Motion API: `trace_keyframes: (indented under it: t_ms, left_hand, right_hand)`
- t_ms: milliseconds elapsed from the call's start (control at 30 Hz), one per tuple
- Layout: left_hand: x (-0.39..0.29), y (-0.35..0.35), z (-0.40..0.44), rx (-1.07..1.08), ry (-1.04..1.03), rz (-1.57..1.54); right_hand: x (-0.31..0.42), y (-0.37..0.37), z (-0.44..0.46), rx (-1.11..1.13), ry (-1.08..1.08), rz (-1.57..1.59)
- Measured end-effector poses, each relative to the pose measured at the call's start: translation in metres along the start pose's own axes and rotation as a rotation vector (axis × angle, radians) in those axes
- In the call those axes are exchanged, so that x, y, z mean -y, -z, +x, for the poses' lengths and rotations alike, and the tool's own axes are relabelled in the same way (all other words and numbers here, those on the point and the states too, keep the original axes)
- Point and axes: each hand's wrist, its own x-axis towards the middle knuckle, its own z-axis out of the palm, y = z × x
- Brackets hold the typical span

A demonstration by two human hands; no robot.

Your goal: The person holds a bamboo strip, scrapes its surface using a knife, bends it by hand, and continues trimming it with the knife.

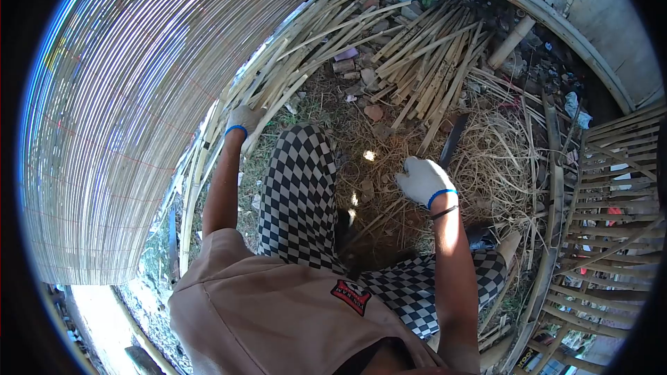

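Observation:
My right hand [425,180], in a white glove with a blue cuff, is closed around a machete. The machete's dark blade [455,140] points up and away; its handle is hidden in my fist. Off to the left, my left hand [243,119], gloved the same way, is at the near part of a long heap of split bamboo strips [278,73]. Its fingers curl over a pale bamboo strip [281,103], partly hidden by the glove.
A second bundle of bamboo strips [438,59] lies ahead. Thin shavings [497,160] cover the ground to the right. A slatted bamboo blind [132,111] hangs at left, and a bamboo rack [608,236] stands at right. My checkered trouser legs [299,194] are between my arms.

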Motion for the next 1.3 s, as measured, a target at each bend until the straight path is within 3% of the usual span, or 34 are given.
trace_keyframes:
  t_ms: [133, 167, 300, 467, 633, 767, 800, 833, 1000, 1067, 1133, 1300]
  left_hand:
    - [-0.018, 0.009, -0.020, 0.157, 0.037, -0.148]
    - [-0.014, 0.003, -0.022, 0.285, 0.130, -0.231]
    - [0.062, -0.067, -0.018, -0.013, -0.022, -0.076]
    - [0.142, -0.088, -0.013, -0.109, 0.362, -0.031]
    - [0.197, -0.096, 0.019, -0.057, 0.336, 0.050]
    - [0.226, -0.114, 0.066, 0.175, 0.337, 0.086]
    - [0.216, -0.110, 0.069, 0.264, 0.364, 0.115]
    - [0.218, -0.122, 0.060, 0.073, 0.157, -0.141]
    - [0.219, -0.131, 0.062, 0.079, 0.332, 0.137]
    - [0.224, -0.124, 0.066, 0.243, 0.413, 0.215]
    - [0.194, -0.102, 0.034, 0.169, 0.429, 0.265]
    - [0.208, -0.126, 0.033, 0.007, 0.350, 0.111]
  right_hand:
    - [0.014, 0.012, -0.005, 0.057, -0.045, 0.020]
    - [0.016, 0.012, -0.005, 0.063, -0.048, 0.017]
    - [0.018, 0.006, -0.006, 0.034, -0.015, 0.007]
    - [0.023, 0.006, -0.007, 0.062, -0.028, 0.006]
    - [0.016, -0.002, 0.001, 0.097, -0.064, 0.009]
    - [0.010, -0.009, 0.004, 0.099, -0.041, 0.007]
    - [0.006, -0.014, 0.008, 0.098, -0.035, 0.021]
    - [0.002, -0.018, 0.009, 0.097, -0.034, 0.037]
    - [-0.004, -0.023, 0.010, 0.144, -0.071, 0.065]
    - [-0.003, -0.024, 0.010, 0.145, -0.069, 0.054]
    - [-0.004, -0.026, 0.010, 0.152, -0.084, 0.050]
    - [-0.001, -0.023, 0.010, 0.156, -0.084, 0.037]
